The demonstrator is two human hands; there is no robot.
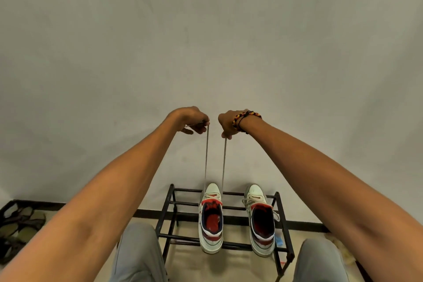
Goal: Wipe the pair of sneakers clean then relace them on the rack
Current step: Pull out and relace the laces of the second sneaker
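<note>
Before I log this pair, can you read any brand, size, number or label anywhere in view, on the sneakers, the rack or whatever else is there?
No readable text anywhere in this view.
Left sneaker: no legible brand or size on the tongue or insole.
Right sneaker: the same, nothing legible.
Rack: plain dark bars, no label.
Small blue item beside the right sneaker: too small and blurred to tell whether it carries print.

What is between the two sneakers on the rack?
Head view: only bare rack bars, with floor showing through. The left sneaker and right sneaker stand apart, not touching.
</note>
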